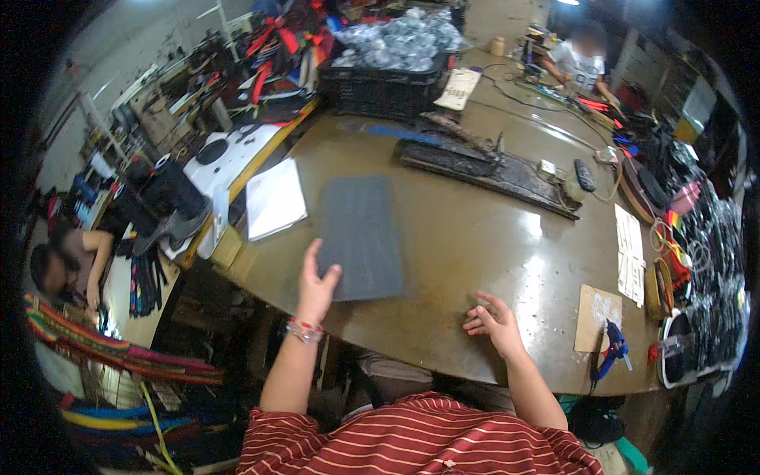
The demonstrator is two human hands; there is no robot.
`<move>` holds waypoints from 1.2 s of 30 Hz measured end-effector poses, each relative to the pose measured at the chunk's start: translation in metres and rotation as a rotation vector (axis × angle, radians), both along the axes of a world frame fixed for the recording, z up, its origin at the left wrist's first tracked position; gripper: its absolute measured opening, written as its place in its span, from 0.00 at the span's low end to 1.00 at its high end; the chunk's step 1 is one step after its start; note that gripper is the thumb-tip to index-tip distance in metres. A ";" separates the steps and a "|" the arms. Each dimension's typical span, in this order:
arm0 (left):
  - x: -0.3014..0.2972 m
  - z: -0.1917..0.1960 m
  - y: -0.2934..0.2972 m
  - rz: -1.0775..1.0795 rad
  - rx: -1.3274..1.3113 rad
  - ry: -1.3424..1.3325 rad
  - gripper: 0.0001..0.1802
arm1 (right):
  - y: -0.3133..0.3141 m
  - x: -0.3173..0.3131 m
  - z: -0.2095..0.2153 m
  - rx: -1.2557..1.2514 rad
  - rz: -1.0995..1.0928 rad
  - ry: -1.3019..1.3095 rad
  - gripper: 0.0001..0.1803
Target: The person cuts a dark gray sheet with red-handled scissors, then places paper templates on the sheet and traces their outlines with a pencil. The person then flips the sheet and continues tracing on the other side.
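A dark grey rectangular sheet (362, 229) lies flat on the brown tabletop (451, 245), left of the middle. My left hand (317, 286), with beaded bracelets at the wrist, is at the sheet's lower left edge. Its thumb and fingers are apart, the thumb over the sheet's corner; whether it touches I cannot tell. Over the table's near side, my right hand (495, 321) hovers with loosely bent, parted fingers and nothing in it. A blue glue gun (609, 352) rests on a piece of cardboard (590, 317) to its right.
White papers (275, 199) lie left of the sheet. A long dark board (487, 176) crosses the table beyond it. A black crate (380, 93) of plastic-wrapped items stands at the back. Paper strips (629, 253) and wrapped bundles (716, 269) line the right. Two people sit at far right and left.
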State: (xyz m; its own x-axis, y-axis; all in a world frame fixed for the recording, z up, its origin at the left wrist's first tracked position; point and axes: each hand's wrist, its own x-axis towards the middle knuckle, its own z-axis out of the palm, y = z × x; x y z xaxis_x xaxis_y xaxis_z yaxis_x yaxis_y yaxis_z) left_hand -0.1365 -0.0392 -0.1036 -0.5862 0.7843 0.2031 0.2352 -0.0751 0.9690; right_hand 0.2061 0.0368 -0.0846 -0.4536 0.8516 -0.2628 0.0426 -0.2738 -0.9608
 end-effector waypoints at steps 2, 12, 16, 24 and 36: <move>-0.036 -0.005 0.026 0.116 -0.017 0.089 0.34 | -0.003 0.011 -0.006 -0.040 -0.091 -0.005 0.21; -0.053 0.042 0.186 0.483 0.125 1.015 0.29 | -0.007 0.002 -0.013 0.347 -0.026 -0.158 0.14; 0.089 0.035 0.189 -0.035 0.357 0.892 0.26 | -0.007 0.001 -0.007 0.388 -0.022 -0.149 0.13; 0.163 0.010 0.154 -0.471 0.295 0.891 0.25 | -0.011 0.015 0.024 0.574 0.114 -0.325 0.15; 0.134 -0.013 0.177 -0.417 0.190 0.709 0.15 | 0.023 0.352 0.144 1.241 -1.499 -0.681 0.16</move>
State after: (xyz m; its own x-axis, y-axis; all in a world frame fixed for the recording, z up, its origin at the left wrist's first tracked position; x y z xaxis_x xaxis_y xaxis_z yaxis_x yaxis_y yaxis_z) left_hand -0.0029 0.1376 -0.1169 0.0597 0.8237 0.5639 0.7004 -0.4371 0.5643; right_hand 0.5579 0.0595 0.0595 0.5148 0.2050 0.8324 0.8057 0.2160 -0.5515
